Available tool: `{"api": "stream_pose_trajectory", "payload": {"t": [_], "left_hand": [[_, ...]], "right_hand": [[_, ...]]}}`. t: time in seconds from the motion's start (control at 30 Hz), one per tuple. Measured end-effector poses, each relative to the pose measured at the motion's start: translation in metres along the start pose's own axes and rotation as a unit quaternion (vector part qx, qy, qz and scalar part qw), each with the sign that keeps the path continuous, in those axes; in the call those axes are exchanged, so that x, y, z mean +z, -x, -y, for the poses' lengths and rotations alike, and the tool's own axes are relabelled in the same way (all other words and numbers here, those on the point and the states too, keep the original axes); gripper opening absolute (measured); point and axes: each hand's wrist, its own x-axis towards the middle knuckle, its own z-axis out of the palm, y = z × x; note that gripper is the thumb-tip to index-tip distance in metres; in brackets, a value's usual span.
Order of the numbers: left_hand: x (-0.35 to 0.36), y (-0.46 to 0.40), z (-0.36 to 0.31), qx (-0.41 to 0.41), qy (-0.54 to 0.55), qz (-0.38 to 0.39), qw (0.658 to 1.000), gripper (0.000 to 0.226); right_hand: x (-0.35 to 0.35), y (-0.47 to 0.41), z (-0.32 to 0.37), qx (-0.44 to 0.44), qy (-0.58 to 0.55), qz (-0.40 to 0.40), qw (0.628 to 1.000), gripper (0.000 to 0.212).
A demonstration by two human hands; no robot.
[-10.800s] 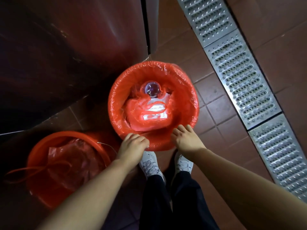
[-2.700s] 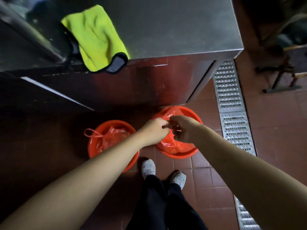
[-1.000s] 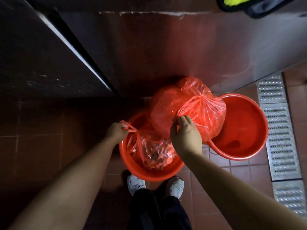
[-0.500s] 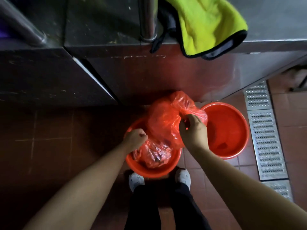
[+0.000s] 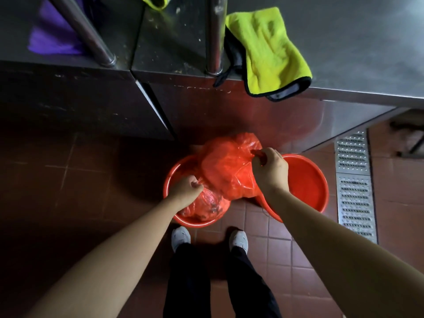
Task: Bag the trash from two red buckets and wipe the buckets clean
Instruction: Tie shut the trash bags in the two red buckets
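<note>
- Our landmark is the left bucket (image 5: 171, 180), the red one just in front of our shoes (image 5: 181, 237).
- Our right hand (image 5: 269, 172) is above the left bucket's far right side. Its grip is pinched tight on the top of the big red bag (image 5: 226, 173).
- The big red bag hangs over the far side of the left bucket. It is long from top to bottom and leans a little. Its gathered neck points up toward the counter (image 5: 344, 42).
- Our left hand (image 5: 184, 190) is over the near left part of the left bucket. Its grip is curled on the edge of the small bag (image 5: 206, 206).
- The small bag lies low inside the left bucket. It looks soft and lumpy, so we cannot tell which way it is long.
- The right bucket (image 5: 307, 182) touches or sits just beside the left bucket's right side. We see no bag in it.
- We think the step now is to get both bags of trash together.
- To do it well, we should hold the small bag's mouth wide and lower the big bag in slowly, bottom first.
- We should keep both grips firm, because thin plastic can slip or rip.
- The yellow cloth (image 5: 266, 49) lies on the counter, well beyond the left bucket. We think it is for wiping later.
</note>
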Motion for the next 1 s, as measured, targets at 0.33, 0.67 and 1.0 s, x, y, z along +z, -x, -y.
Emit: {"api": "stream_pose_trajectory", "payload": {"t": [0.33,0.67,1.0], "left_hand": [[-0.061,0.048,-0.02,0.004,0.032,-0.063,0.997,0.022],[-0.123,0.123,-0.056,-0.015,0.091,-0.127,0.988,0.013],[-0.186,0.238,-0.049,-0.059,0.1,-0.231,0.966,0.011]], "right_hand": [[-0.024,0.012,0.042,-0.01,-0.014,0.038,0.999,0.02],[-0.067,0.023,0.098,-0.008,0.0,0.132,0.991,0.013],[-0.102,0.056,0.203,-0.124,0.02,0.213,0.969,0.015]]}}
